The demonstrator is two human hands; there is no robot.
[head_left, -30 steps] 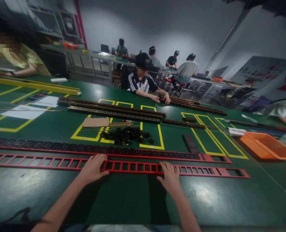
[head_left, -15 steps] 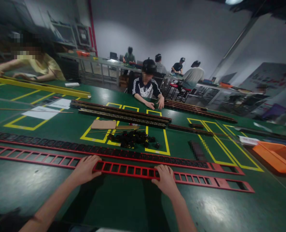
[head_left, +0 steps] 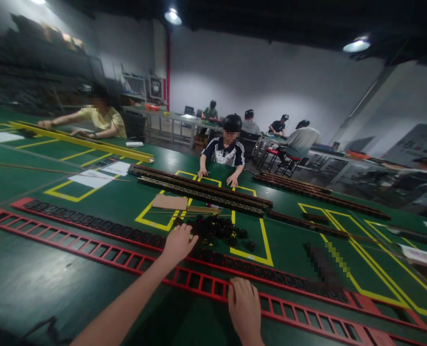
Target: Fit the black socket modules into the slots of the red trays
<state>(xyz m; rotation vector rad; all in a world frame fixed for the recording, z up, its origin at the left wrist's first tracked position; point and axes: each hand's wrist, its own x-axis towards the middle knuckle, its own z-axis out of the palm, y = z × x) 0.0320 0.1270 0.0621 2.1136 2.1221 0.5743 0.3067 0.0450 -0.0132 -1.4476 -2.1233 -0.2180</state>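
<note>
My left hand (head_left: 180, 244) reaches over the far red frame (head_left: 360, 307), whose slots hold black square parts. Its thumb is apart from the fingers, and the fingertips are at the near left edge of a heap of black parts (head_left: 220, 229); nothing shows in its grasp. My right hand (head_left: 245, 303) is curled over the near red slotted frame (head_left: 188, 280), thumb on the left and fingers across the far rail. The slots that show in this near frame have no black parts. Both frames lie flat, side by side, slanting down to the right.
Behind the heap lie a brown cardboard piece (head_left: 170, 202), thin sticks (head_left: 206, 210) and long dark rails (head_left: 206, 190). A blurred dark object (head_left: 324, 264) touches the far frame. Across the green table (head_left: 101, 298) sit a co-worker (head_left: 222, 149) and, left, another (head_left: 105, 120) at a yellow bar (head_left: 91, 141).
My left hand has left the near frame and moved forward to the heap. My right hand stays on the near frame. The view has tilted up and shifted left; the facing co-worker's hands have spread apart.
</note>
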